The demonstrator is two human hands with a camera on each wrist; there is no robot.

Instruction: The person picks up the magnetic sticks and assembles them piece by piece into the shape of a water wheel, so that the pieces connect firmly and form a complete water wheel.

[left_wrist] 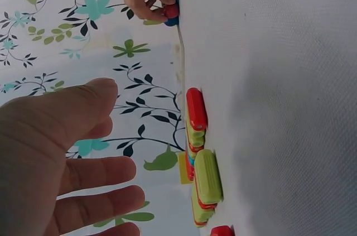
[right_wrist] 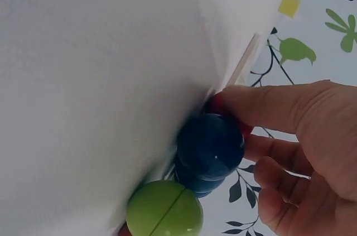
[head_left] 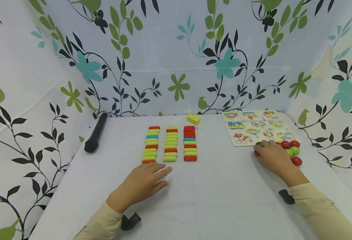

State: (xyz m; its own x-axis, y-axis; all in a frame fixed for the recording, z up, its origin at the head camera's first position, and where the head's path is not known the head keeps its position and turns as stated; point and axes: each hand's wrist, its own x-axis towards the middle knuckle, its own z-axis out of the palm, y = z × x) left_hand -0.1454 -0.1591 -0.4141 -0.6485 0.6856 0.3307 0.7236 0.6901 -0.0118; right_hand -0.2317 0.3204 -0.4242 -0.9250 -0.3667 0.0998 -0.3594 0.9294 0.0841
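Note:
My right hand (head_left: 275, 158) pinches a red ball (head_left: 256, 153) between thumb and fingers at the left side of a group of balls. In the right wrist view a dark blue ball (right_wrist: 211, 144) and a green ball (right_wrist: 164, 211) lie close to that hand; the fingers hide part of the red one. My left hand (head_left: 141, 183) holds nothing, its fingers spread and extended over the near end of the left column of small blocks (head_left: 150, 146). Those red, green and blue blocks form three columns; a green block (left_wrist: 209, 177) shows close in the left wrist view.
A picture puzzle board (head_left: 243, 140) lies behind the balls. A yellow block (head_left: 193, 119) sits at the back edge, and a black microphone (head_left: 96, 133) lies at the far left. Patterned cloth (head_left: 176, 60) hangs around the white table (head_left: 224, 200).

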